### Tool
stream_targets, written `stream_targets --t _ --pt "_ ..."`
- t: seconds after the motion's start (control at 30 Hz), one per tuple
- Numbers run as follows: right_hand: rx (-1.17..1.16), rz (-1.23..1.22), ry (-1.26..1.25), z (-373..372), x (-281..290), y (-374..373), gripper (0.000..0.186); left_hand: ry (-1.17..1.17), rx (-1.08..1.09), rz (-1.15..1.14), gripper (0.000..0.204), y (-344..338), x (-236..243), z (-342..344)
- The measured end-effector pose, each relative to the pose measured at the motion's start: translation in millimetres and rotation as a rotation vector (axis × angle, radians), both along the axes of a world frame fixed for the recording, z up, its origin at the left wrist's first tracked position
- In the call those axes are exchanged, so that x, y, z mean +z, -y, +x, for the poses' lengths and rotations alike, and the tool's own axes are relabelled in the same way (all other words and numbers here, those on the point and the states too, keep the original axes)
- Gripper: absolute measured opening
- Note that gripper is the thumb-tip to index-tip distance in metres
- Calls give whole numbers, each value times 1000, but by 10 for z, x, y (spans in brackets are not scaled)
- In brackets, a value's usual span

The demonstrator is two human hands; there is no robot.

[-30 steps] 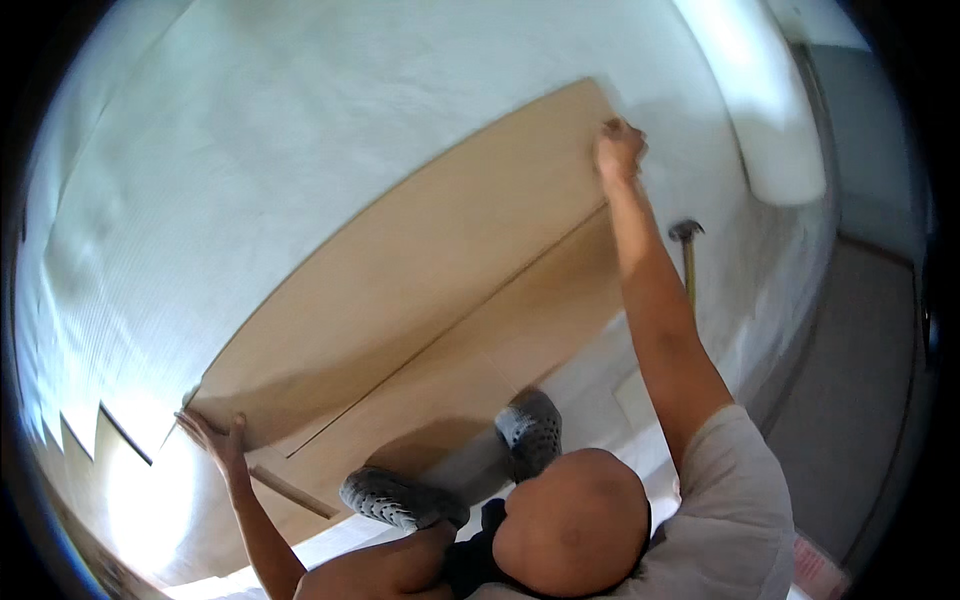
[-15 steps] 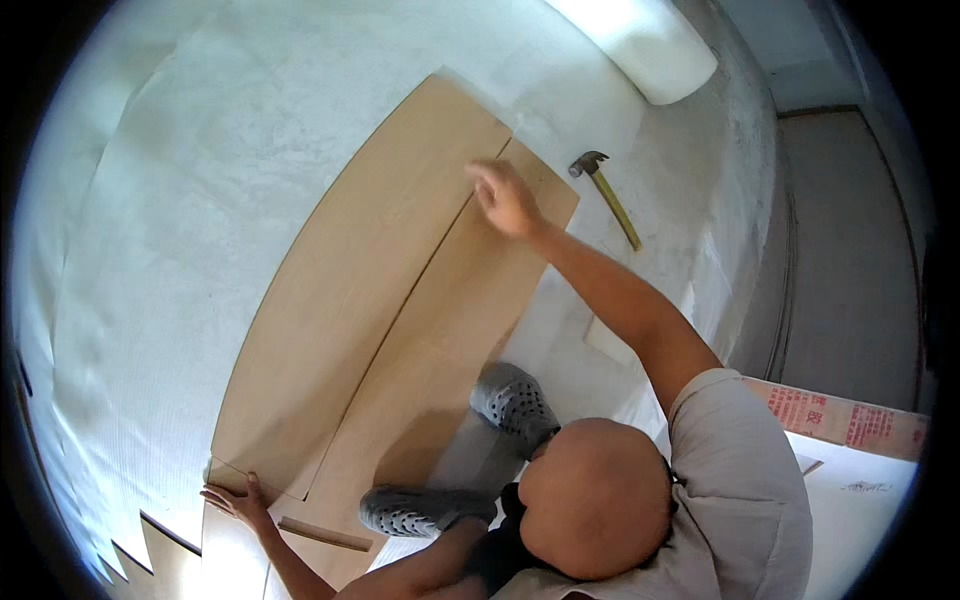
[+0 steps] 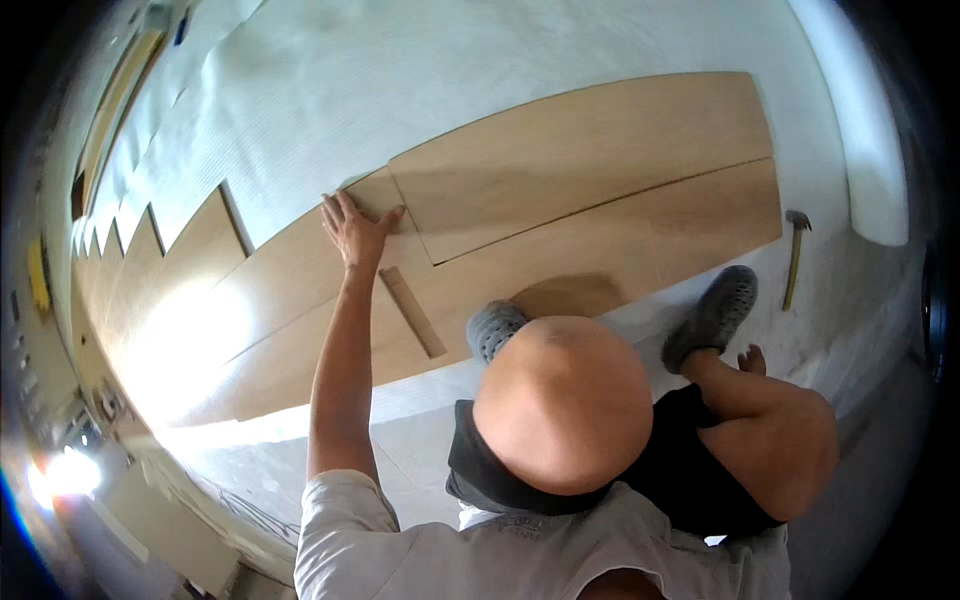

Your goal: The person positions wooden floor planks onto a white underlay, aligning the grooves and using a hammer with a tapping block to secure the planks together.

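A light wood floor plank (image 3: 600,130) lies at the far side of the laid boards. A thin dark gap shows along its near long edge, beside the neighbouring plank (image 3: 690,225). My left hand (image 3: 355,232) rests with spread fingers on the adjoining board (image 3: 300,255), beside the seam at the plank's left end. A narrow wooden strip (image 3: 410,312) lies on the boards just nearer than this hand. My right hand (image 3: 752,360), partly hidden behind my right leg, is low by the floor; its visible fingers are apart and nothing shows in them.
A claw hammer (image 3: 795,255) lies on the floor at right, near a white roll (image 3: 870,130). Pale underlay (image 3: 400,80) spreads beyond the boards. Stepped board ends (image 3: 215,220) run along the left. My grey clogs (image 3: 720,310) stand at the boards' near edge. A bright lamp (image 3: 70,475) glows lower left.
The view has swung left, so more laid boards show. My right hand has left the plank's far end and come down beside my right leg. My left hand stays by the end seam.
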State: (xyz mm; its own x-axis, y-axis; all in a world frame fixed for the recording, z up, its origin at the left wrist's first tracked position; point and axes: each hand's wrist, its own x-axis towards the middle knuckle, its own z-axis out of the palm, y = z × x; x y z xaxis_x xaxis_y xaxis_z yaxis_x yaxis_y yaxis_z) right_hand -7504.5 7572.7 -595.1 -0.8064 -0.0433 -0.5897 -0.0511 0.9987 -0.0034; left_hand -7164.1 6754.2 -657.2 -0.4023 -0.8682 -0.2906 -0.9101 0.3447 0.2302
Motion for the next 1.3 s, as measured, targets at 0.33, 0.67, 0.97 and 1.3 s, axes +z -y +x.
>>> stream_targets --t 0.33,0.67,0.97,1.3 --pt "136 -51 8 361 199 103 65 -120 -206 -65 86 68 -273 157" --pt "233 -158 -149 926 482 387 89 88 -1076 147 60 20 1300 -1717" --pt "168 -492 -475 -1662 297 1017 101 110 -1403 129 45 -1684 1104 -4264" --pt "412 -443 -645 -3789 -387 3224 90 -238 -1334 174 43 -3715 456 -4964"
